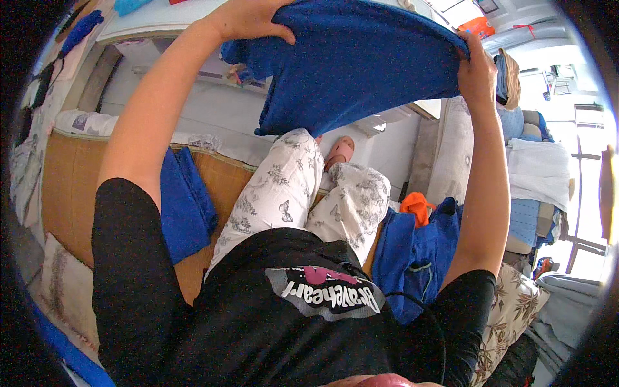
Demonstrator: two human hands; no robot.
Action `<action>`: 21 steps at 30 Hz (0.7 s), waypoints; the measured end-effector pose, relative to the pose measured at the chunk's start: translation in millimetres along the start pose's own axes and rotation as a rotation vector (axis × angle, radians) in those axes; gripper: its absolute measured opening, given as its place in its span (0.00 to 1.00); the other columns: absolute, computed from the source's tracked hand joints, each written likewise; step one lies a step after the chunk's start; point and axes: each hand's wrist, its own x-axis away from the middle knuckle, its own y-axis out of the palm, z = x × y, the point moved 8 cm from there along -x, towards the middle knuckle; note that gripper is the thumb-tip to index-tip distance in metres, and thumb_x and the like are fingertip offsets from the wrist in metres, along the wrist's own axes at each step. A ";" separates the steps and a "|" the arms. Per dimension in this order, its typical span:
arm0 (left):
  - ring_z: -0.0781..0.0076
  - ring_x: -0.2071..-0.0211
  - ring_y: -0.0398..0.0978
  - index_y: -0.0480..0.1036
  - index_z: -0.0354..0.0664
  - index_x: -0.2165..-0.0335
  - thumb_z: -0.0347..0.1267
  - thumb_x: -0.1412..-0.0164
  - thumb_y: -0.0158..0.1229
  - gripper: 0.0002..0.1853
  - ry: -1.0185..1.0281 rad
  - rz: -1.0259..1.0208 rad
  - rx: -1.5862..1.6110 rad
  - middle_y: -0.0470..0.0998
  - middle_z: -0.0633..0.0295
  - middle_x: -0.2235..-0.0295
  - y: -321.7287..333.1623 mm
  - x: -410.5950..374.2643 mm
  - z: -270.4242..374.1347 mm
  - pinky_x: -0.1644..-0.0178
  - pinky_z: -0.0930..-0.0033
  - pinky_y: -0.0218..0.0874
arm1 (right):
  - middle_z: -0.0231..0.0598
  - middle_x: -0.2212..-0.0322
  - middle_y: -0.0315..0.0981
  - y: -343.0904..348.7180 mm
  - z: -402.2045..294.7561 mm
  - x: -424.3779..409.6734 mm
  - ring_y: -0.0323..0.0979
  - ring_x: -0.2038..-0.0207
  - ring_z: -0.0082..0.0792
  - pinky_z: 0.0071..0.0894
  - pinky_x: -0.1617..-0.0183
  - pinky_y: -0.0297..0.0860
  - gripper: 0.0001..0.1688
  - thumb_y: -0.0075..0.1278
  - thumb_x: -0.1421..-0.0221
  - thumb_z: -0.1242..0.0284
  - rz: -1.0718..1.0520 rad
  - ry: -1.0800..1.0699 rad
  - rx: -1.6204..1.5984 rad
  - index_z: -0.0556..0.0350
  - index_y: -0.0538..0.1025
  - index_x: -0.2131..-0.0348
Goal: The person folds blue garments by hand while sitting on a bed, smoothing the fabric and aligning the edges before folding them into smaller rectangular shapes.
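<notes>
A blue cloth (358, 63) is stretched out in front of me above my knees, its lower edge hanging near my lap. At its upper left is my left hand (256, 19), with the thumb apart and the fingertips hidden behind the fabric. My right hand (476, 70) pinches the cloth's right edge. A folded blue cloth (186, 208) lies on the bench by my left thigh. To the right of my legs is a heap of blue fabric (416, 256) with a pale cord on it and an orange cloth (416, 208) at its top.
I sit on a brown-covered seat (77, 193) with a whitish cloth edge. Ahead stands a white table (159, 19), with a pink slipper (341, 151) on the floor below. Stacked folded textiles (537, 169) and a leaf-patterned cushion (508, 309) are at the right.
</notes>
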 end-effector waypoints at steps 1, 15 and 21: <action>0.48 0.68 0.72 0.67 0.37 0.73 0.39 0.52 0.63 0.17 -0.054 -0.048 -0.055 0.72 0.49 0.71 4.9 2.4 -9.3 0.65 0.56 0.63 | 0.49 0.68 0.74 -1.5 -1.0 0.8 0.72 0.61 0.54 0.45 0.60 0.68 0.13 0.44 0.46 0.78 0.001 0.018 -0.001 0.44 0.69 0.60; 0.61 0.71 0.69 0.70 0.41 0.75 0.22 0.62 0.63 0.11 -0.111 0.592 -0.384 0.71 0.60 0.70 -50.1 142.9 57.4 0.67 0.67 0.62 | 0.43 0.66 0.76 -113.8 -142.6 115.7 0.76 0.63 0.45 0.39 0.61 0.72 0.12 0.49 0.55 0.77 -0.066 -0.316 -0.262 0.54 0.75 0.66; 0.60 0.72 0.68 0.77 0.47 0.61 0.20 0.60 0.58 0.22 -0.656 0.580 -0.383 0.67 0.60 0.72 3.4 287.9 131.5 0.68 0.66 0.63 | 0.39 0.69 0.73 -98.4 -232.2 225.2 0.72 0.77 0.30 0.29 0.79 0.69 0.17 0.52 0.64 0.73 -0.469 -0.504 -0.497 0.55 0.75 0.68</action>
